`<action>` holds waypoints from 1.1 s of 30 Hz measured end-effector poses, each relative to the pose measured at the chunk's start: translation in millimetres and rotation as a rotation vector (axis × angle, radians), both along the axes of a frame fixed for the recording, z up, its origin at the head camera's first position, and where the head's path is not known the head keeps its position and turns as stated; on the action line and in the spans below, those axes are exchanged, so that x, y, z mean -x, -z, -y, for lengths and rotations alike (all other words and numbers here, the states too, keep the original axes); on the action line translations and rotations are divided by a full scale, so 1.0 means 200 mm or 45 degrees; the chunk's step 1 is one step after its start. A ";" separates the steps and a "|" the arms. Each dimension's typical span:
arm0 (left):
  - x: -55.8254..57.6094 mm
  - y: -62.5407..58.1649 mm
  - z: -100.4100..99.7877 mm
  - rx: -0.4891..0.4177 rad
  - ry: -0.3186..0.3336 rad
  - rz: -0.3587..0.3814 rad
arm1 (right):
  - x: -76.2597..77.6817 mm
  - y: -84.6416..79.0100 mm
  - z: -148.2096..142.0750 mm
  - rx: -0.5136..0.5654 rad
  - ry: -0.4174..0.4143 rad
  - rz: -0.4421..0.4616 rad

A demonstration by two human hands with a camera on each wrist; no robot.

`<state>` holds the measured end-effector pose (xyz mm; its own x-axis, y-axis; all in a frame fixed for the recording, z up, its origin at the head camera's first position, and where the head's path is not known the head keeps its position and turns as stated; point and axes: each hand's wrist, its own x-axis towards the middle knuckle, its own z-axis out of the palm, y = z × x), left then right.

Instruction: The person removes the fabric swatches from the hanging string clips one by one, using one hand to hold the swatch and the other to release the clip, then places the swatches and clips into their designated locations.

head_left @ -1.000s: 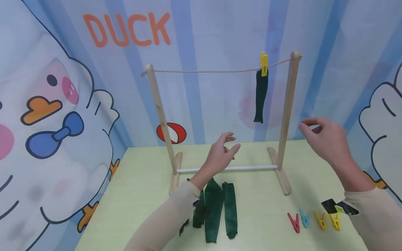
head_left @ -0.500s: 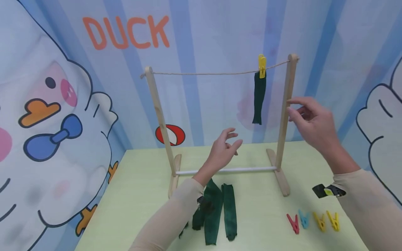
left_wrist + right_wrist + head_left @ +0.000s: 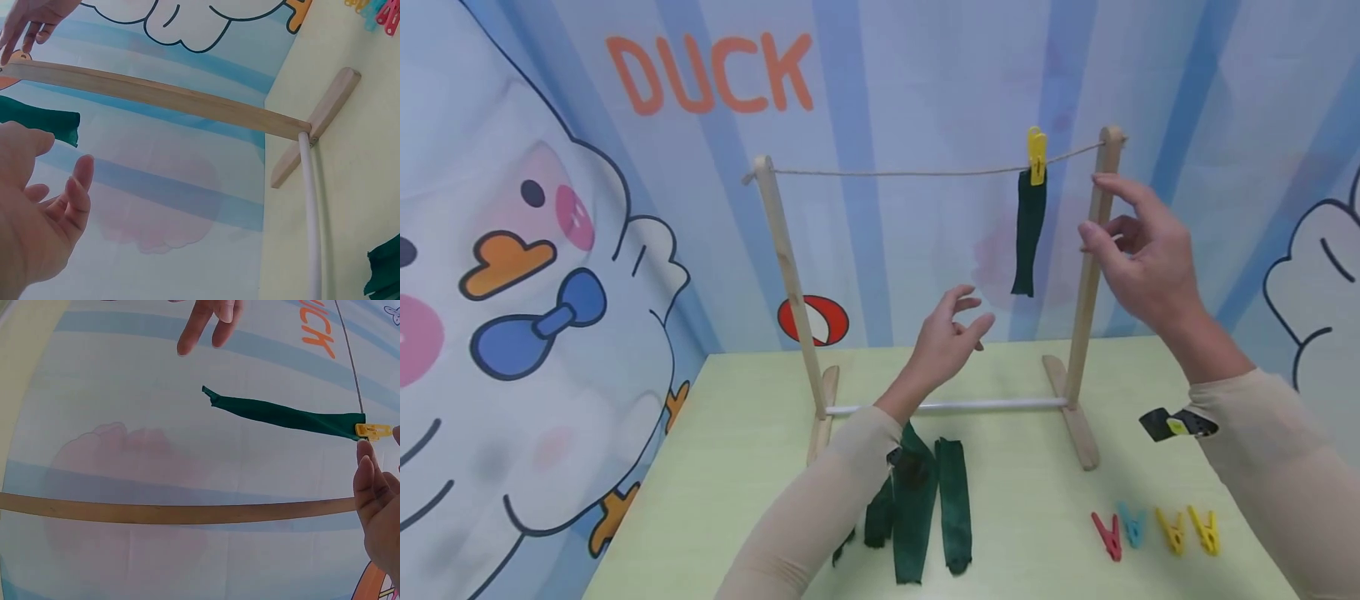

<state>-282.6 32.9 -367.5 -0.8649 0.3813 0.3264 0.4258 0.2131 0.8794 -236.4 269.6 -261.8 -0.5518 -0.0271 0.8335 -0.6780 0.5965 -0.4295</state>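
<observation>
A strip of dark green cloth (image 3: pixel 1030 237) hangs from the string (image 3: pixel 910 174), clipped by a yellow clothespin (image 3: pixel 1037 157). My right hand (image 3: pixel 1150 250) is raised before the right wooden post (image 3: pixel 1086 292), thumb and forefinger apart, holding nothing. In the right wrist view its fingertips lie close to the yellow clothespin (image 3: pixel 373 430); whether they touch it I cannot tell. My left hand (image 3: pixel 943 342) hovers below and left of the hanging cloth, fingers loosely bent and empty. More green cloth pieces (image 3: pixel 917 508) lie on the table, partly hidden by my left sleeve.
At the right of the table lie a red clothespin (image 3: pixel 1107 536), a blue clothespin (image 3: pixel 1132 525) and two yellow ones. The wooden stand has a left post (image 3: pixel 790 275) and a white crossbar (image 3: pixel 992 405) low down. A printed duck curtain (image 3: pixel 910 92) stands behind.
My right hand has moved up and left, from beside the right post to in front of it, its thumb and forefinger spreading apart. My left hand has risen slightly, shifting right.
</observation>
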 end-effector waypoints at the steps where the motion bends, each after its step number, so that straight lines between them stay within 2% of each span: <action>1: 0.01 0.00 -0.01 -0.001 -0.003 -0.001 | 0.00 -0.01 0.00 -0.007 0.002 -0.001; 13: 0.04 -0.01 -0.05 -0.010 0.029 0.006 | 0.04 -0.10 0.03 -0.066 -0.031 0.035; 20: 0.05 -0.06 -0.11 -0.056 0.059 0.016 | 0.07 -0.17 0.06 -0.067 -0.057 0.088; 26: 0.06 -0.10 -0.15 -0.070 0.057 0.041 | 0.10 -0.21 0.07 -0.040 -0.133 0.119; 33: 0.09 -0.13 -0.19 -0.170 0.090 0.114 | 0.13 -0.23 0.10 -0.004 -0.153 0.134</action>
<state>-300.3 71.8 -341.8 -0.8652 0.4006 0.3014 0.3545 0.0639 0.9329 -261.8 250.0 -215.5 -0.6290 -0.1006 0.7709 -0.6957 0.5154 -0.5004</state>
